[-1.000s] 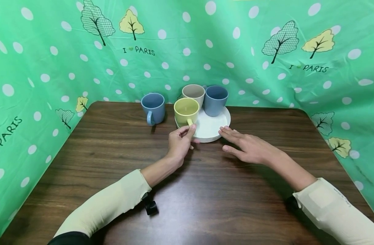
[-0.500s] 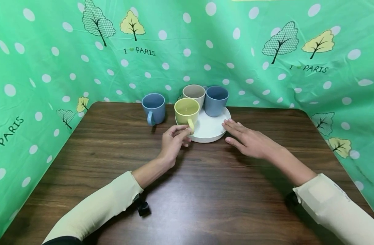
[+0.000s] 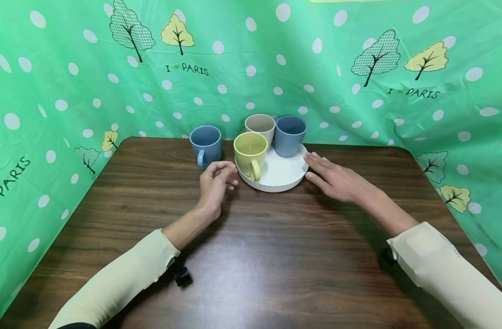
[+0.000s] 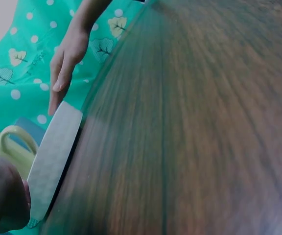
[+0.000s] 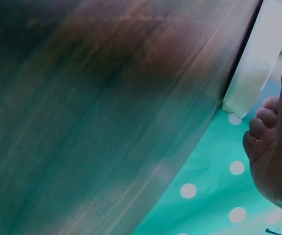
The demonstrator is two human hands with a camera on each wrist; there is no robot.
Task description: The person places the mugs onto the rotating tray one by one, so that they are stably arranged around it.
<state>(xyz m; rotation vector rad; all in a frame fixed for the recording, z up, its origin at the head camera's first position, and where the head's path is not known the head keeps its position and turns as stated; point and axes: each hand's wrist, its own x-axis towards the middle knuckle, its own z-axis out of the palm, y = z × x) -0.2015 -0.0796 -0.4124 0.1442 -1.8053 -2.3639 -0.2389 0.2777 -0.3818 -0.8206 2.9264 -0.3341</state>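
Observation:
A round white tray (image 3: 283, 171) bears a yellow-green mug (image 3: 247, 157), a beige mug (image 3: 261, 124) and a blue mug (image 3: 289, 139). The yellow-green mug's handle points toward the front. My left hand (image 3: 214, 185) is beside the tray's left edge, fingers loosely bent and holding nothing. Whether its fingertips touch the rim is hard to tell. At the tray's right edge, my right hand (image 3: 337, 180) has its fingers extended, fingertips at the rim. In the left wrist view, the tray's side wall (image 4: 55, 156) and the mug's handle (image 4: 21, 132) show past the near hand.
Another blue mug (image 3: 206, 147) stands on the dark wooden table (image 3: 251, 256), left of the tray and just behind my left hand. A green dotted cloth (image 3: 251, 55) hangs along the back and sides of the table.
My left hand has let go of the yellow-green mug's handle and moved left to the tray's left side. My right hand has shifted slightly back and right along the rim.

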